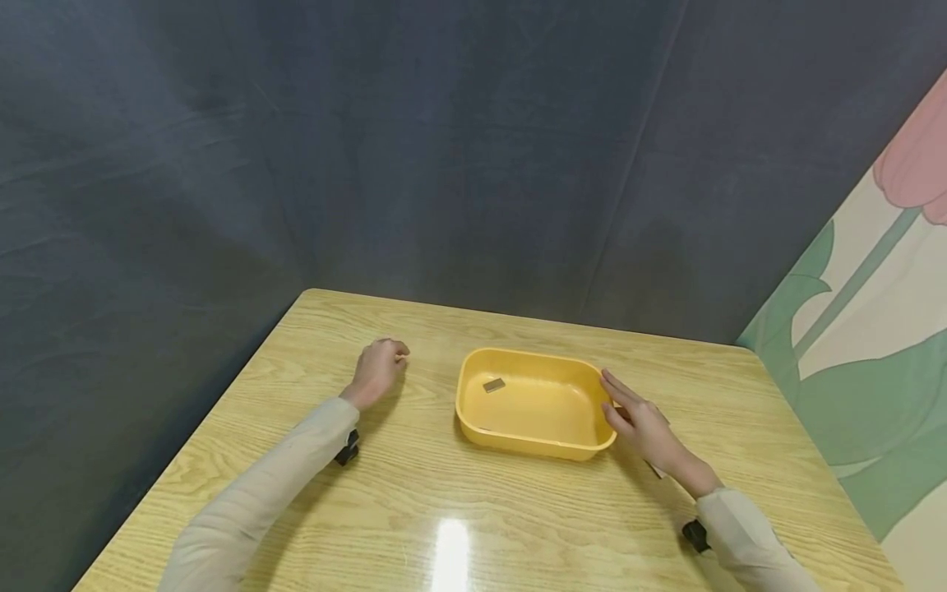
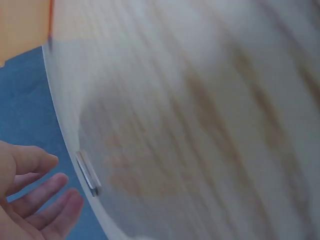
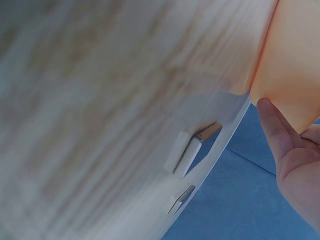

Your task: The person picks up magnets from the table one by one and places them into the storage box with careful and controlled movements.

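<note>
A shallow yellow plastic bin (image 1: 536, 449) stands on the wooden table, with a small flat greyish-brown piece (image 1: 493, 385) lying in its left part. My right hand (image 1: 642, 427) is at the bin's right end, fingers extended. In the right wrist view a straight finger (image 3: 274, 125) lies against the bin's wall (image 3: 292, 60). Left of the bin, my left hand (image 1: 379, 370) hovers over the table with loosely bent fingers and nothing between them. Near its fingertips in the left wrist view is a small shiny metallic piece (image 2: 88, 172), largely hidden by the hand in the head view.
Beside the right hand, a thicker rectangular block (image 3: 195, 150) and a smaller metallic piece (image 3: 181, 200) lie near the table edge in the right wrist view. A dark curtain (image 1: 473, 164) hangs behind the table (image 1: 414, 510). A flower-painted wall (image 1: 873, 353) borders its right side.
</note>
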`<control>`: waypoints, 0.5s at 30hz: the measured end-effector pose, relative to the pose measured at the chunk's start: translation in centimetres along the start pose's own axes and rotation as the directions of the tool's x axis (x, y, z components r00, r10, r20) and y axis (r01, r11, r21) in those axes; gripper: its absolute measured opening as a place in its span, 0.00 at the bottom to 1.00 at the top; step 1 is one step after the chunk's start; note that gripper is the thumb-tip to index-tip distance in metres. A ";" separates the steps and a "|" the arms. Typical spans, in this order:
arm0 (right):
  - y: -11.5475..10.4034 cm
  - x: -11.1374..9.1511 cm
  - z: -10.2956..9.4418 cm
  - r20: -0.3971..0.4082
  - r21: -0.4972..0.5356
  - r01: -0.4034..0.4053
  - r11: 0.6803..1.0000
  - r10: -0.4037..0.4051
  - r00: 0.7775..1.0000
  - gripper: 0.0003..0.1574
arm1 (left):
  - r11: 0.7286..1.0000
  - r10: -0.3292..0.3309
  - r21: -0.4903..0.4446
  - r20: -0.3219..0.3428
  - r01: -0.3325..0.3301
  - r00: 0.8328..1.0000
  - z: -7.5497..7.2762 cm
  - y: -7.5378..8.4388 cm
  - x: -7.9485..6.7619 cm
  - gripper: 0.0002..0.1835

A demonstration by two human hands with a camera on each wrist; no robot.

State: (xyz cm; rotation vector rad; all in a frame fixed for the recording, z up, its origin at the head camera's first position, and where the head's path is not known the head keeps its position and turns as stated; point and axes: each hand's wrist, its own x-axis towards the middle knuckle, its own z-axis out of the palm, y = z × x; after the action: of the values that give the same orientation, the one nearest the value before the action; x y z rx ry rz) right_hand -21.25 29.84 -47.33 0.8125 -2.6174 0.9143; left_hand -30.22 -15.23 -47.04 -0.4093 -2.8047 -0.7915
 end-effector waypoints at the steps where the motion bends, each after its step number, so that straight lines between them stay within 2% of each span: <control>1: 0.0 0.0 0.0 -0.005 -0.001 0.002 1.000 -0.002 1.000 0.31 | 1.000 -0.009 -0.001 0.008 0.009 1.000 0.1 -0.1 0.0 0.09; 3: 0.1 0.0 0.0 -0.014 -0.006 0.008 1.000 -0.008 1.000 0.31 | 1.000 -0.020 0.000 0.014 0.020 1.000 0.2 -0.4 -0.1 0.10; 8: 0.2 0.0 0.1 -0.024 -0.002 0.019 1.000 -0.019 1.000 0.31 | 0.999 0.005 0.036 0.012 -0.006 1.000 0.5 -0.9 -0.2 0.09; 15: 0.0 0.0 0.0 -0.003 0.005 0.013 1.000 -0.013 1.000 0.30 | 0.998 0.005 0.063 0.018 -0.006 1.000 0.7 -0.9 -0.2 0.08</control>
State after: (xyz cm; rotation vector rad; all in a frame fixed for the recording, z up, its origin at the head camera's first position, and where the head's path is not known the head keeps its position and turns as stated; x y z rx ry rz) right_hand -21.24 29.83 -47.38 0.8277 -2.6051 0.9184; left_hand -30.40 -15.63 -48.07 -0.4150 -2.8352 -0.6991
